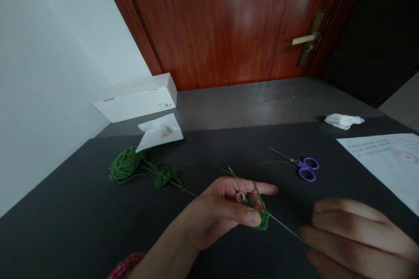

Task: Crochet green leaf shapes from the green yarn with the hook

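My left hand point(225, 207) is closed, pinching a small green crochet piece point(263, 221) between thumb and fingers, with its index finger stretched to the right. A pink stitch marker point(240, 196) hangs on the piece, and a loop of green yarn point(258, 194) rises over the index finger. Behind the hand sticks up a thin strand with a pale, shiny tip point(231, 171). From the piece's right side a thin, taut strand point(286, 227) runs to my right hand point(356, 239), whose curled, slightly blurred fingers grip its end. The fingertips there are partly hidden.
Left of my hands lies a loose ball of green yarn point(126, 165), its tangled tail point(165, 174) leading to my left hand. Purple-handled scissors point(307, 169) rest beyond my hands. Farther off are a plastic packet point(160, 133), white box point(140, 100), crumpled tissue point(343, 120) and printed sheet point(382, 161).
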`<state>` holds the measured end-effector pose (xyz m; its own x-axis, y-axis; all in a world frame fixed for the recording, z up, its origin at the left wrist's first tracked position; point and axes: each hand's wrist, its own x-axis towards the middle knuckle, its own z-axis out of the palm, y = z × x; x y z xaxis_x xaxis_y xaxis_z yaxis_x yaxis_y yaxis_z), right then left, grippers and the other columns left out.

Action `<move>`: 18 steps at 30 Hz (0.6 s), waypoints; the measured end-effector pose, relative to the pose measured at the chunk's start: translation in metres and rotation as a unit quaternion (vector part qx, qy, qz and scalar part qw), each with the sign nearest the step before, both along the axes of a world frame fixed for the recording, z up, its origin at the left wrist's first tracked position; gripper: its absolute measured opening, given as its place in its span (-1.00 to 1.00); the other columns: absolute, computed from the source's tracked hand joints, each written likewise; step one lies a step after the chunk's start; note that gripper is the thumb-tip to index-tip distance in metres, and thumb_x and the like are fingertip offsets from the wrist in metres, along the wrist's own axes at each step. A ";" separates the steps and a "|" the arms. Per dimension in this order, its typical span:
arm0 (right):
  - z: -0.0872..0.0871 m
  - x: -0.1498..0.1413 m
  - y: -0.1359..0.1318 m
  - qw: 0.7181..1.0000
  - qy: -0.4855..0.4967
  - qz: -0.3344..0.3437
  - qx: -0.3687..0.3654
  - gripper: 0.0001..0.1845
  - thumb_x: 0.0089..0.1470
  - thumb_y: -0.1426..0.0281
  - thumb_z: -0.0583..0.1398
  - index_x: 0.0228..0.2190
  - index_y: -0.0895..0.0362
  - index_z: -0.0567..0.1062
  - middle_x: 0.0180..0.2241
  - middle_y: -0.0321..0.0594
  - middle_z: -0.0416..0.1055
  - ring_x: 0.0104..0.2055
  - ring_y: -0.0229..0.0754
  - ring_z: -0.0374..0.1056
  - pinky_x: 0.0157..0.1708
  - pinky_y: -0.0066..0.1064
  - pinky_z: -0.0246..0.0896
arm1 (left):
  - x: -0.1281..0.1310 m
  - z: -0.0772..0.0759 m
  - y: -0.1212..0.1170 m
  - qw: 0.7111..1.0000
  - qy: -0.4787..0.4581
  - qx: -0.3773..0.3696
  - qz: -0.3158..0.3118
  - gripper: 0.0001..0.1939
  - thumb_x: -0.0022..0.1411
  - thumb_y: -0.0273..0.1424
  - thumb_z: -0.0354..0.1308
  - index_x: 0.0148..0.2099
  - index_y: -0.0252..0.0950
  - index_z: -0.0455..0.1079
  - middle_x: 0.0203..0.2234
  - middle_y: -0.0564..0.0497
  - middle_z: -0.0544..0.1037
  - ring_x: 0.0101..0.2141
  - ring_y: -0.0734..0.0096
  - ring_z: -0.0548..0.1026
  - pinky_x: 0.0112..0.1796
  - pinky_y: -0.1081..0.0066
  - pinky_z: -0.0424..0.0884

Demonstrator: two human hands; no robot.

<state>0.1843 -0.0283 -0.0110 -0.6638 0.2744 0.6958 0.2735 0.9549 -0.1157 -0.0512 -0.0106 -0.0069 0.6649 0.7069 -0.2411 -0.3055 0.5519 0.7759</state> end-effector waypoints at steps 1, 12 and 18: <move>-0.001 0.002 0.000 1.000 0.001 0.030 -0.006 -0.77 0.28 0.41 0.08 -0.32 0.09 0.54 -0.43 -0.28 0.59 -0.38 -0.17 0.47 -0.25 -0.31 0.42 | 0.000 0.000 0.000 1.000 0.004 0.001 -0.002 -0.49 -0.15 -0.52 0.36 -0.05 -0.41 0.55 -0.43 -0.01 0.52 -0.43 0.46 0.39 -0.21 0.40 0.24; -0.007 -0.004 -0.001 0.923 0.198 0.102 -0.313 -0.65 0.32 0.22 -0.01 -0.35 0.03 0.51 -0.55 -0.26 0.47 -0.55 -0.14 0.39 -0.47 -0.23 0.31 | -0.002 0.001 -0.001 0.998 0.042 -0.028 -0.035 -0.47 -0.23 -0.47 0.40 -0.09 -0.42 0.57 -0.46 -0.03 0.53 -0.46 0.46 0.41 -0.38 0.46 0.23; -0.005 -0.006 0.007 0.948 0.167 0.098 -0.252 -0.60 0.36 0.24 -0.12 -0.32 0.02 0.45 -0.55 -0.26 0.46 -0.54 -0.16 0.40 -0.47 -0.24 0.33 | -0.003 0.002 -0.001 0.999 0.035 -0.022 -0.031 -0.49 -0.22 -0.45 0.42 -0.10 -0.36 0.58 -0.47 0.00 0.53 -0.43 0.46 0.41 -0.34 0.45 0.25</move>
